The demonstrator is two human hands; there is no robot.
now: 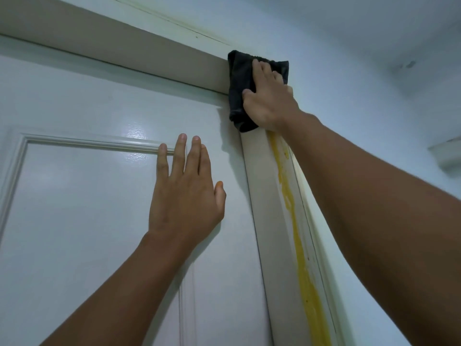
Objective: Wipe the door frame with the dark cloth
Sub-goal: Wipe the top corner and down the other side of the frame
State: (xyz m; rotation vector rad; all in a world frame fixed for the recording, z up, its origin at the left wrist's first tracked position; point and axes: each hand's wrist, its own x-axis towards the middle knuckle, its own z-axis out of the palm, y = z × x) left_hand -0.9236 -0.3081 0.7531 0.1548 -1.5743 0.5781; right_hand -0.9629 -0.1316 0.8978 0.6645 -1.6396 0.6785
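The dark cloth (240, 96) lies flat over the top right corner of the white door frame (264, 176). My right hand (268, 96) presses it there with straight fingers. A yellow streak (296, 233) runs down the frame's right upright, from just below the cloth to the bottom of the view. My left hand (185, 188) rests flat on the white door (87, 196), fingers spread and pointing up, left of the upright. Its thumb tip carries an orange-yellow smear.
The frame's top rail (124, 48) runs left from the cloth. A pale wall (361, 83) stretches right of the frame, with a small ledge or fixture (446, 152) at the right edge. The door has a raised panel moulding (87, 142).
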